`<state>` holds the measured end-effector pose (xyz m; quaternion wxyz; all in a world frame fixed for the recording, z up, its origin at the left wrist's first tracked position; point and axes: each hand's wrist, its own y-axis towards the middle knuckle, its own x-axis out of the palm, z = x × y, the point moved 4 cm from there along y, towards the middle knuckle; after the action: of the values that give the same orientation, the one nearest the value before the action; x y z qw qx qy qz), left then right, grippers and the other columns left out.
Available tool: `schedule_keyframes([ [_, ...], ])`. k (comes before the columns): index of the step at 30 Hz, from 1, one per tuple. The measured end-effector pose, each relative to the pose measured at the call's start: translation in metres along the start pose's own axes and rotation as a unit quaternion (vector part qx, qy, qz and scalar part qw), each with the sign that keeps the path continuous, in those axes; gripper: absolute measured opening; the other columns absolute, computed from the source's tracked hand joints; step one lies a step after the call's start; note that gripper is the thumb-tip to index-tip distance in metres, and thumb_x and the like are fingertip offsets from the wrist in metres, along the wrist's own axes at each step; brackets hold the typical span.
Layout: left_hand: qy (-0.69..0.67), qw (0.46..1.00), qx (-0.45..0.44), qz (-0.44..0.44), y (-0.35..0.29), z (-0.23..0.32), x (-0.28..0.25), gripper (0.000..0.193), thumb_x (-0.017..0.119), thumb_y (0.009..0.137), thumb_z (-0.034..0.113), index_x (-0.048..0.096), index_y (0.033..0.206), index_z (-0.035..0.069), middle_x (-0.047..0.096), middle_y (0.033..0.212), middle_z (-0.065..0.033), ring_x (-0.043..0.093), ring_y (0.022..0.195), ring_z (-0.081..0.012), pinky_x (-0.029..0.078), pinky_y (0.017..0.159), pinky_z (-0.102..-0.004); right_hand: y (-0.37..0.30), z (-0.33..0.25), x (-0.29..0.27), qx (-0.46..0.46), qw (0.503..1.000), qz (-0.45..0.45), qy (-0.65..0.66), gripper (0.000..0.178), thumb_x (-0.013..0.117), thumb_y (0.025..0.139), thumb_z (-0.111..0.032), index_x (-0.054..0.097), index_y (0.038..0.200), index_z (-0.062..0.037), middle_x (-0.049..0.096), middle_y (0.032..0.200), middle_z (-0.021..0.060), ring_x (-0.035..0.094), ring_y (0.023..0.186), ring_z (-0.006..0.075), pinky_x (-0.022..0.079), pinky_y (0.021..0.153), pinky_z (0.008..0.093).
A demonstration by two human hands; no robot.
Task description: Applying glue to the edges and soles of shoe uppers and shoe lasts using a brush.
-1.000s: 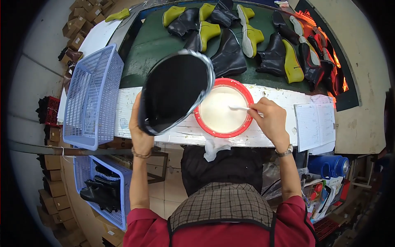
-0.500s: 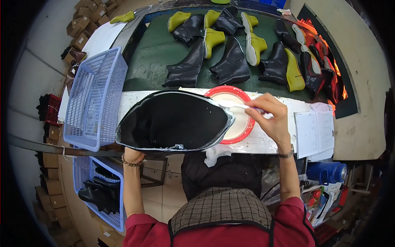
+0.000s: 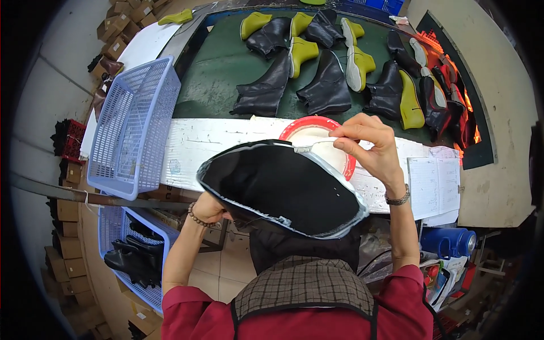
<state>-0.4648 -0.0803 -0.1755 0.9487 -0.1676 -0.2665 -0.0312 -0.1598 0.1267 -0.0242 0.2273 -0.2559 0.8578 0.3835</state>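
My left hand (image 3: 208, 209) is closed on a black boot upper (image 3: 272, 181) from below, its wide opening turned up and tilted down to the right. White paste coats much of the rim. Between the fingertips of my right hand (image 3: 371, 144) is a slim white brush (image 3: 317, 140), its head touching the far edge of the upper. Partly covered by the upper and my right hand, a red-rimmed bowl (image 3: 292, 129) of white paste sits on the white bench strip (image 3: 198, 141). Fingers under the upper are partly hidden.
Several black boot uppers (image 3: 266, 85) and yellow-green shoe lasts (image 3: 303, 52) lie on the green surface (image 3: 209, 73). A blue basket (image 3: 136, 130) stands left, above a lower basket (image 3: 167, 249) holding black boots. At right are an open notebook (image 3: 433, 184) and a blue flask (image 3: 447, 242).
The upper has moved right and toward me, its right end swinging nearer my body. The brush has shifted from its right tip to the far edge. My left hand has moved right.
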Motion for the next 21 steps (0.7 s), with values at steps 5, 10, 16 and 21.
schedule_keyframes([
  [5,-0.015,0.991,-0.115,0.062,0.004,0.006,0.041,0.032,0.053,0.065,-0.022,0.065,0.092,-0.007,0.051,0.057,-0.0086,0.038,0.042,-0.0109,0.023,0.04,-0.0258,0.013,-0.006,-0.003,-0.033,0.998,-0.05,-0.022,0.015,0.084,0.079,-0.014,0.081,0.092,-0.0102,0.072,0.083,0.0004,0.061,0.074,0.0125,0.038,0.079,0.0303],
  [10,-0.054,0.976,-0.204,-0.047,0.008,0.014,0.071,0.033,0.052,0.062,-0.022,0.063,0.088,-0.004,0.053,0.06,-0.0109,0.04,0.043,-0.0113,0.021,0.039,-0.0251,0.03,-0.013,0.011,-0.097,0.989,-0.105,-0.031,0.018,0.086,0.077,-0.018,0.081,0.093,-0.0112,0.072,0.084,-0.001,0.062,0.078,0.0128,0.037,0.08,0.0312],
  [16,-0.054,0.965,-0.244,-0.074,0.014,-0.002,0.075,0.04,0.052,0.06,-0.023,0.061,0.094,-0.004,0.05,0.059,-0.0095,0.039,0.041,-0.012,0.021,0.038,-0.0253,0.049,-0.019,0.042,-0.121,0.985,-0.127,0.012,0.019,0.086,0.077,-0.017,0.081,0.094,-0.0106,0.071,0.088,0.0015,0.063,0.08,0.0173,0.039,0.076,0.0307],
  [21,-0.108,0.986,-0.074,0.108,-0.004,0.028,0.043,0.032,0.055,0.065,-0.02,0.062,0.093,-0.007,0.059,0.064,-0.0148,0.048,0.045,-0.0187,0.03,0.041,-0.0282,0.019,0.068,0.011,0.111,0.987,0.066,0.099,0.017,0.068,0.098,-0.016,0.074,0.108,-0.0035,0.063,0.083,-0.0014,0.056,0.072,0.0068,0.041,0.06,0.0249],
])
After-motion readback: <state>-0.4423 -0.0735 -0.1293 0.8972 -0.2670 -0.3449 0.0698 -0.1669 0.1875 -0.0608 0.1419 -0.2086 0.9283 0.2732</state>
